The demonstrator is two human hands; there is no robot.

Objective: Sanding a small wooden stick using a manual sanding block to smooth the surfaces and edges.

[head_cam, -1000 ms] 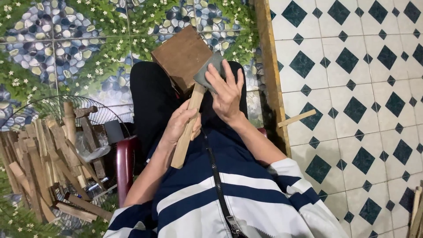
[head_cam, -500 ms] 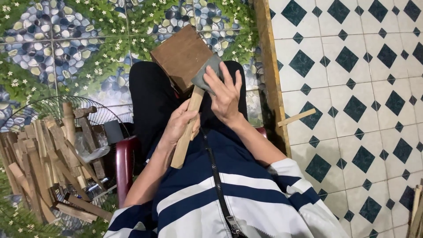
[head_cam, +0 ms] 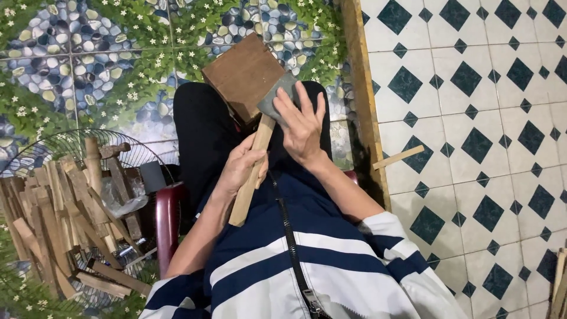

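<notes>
Here a wooden mallet [head_cam: 248, 82] sits above the person's lap, its dark block head toward 12 o'clock and its pale handle running down toward 6 o'clock. The left hand [head_cam: 243, 166] has its fingers clenched around the handle's middle. The right hand [head_cam: 302, 125], at 3 o'clock of the head, presses a grey sanding pad [head_cam: 275, 98] against the head's side with flattened fingers. Scrap wood sticks [head_cam: 59, 207] lie at 9 o'clock.
</notes>
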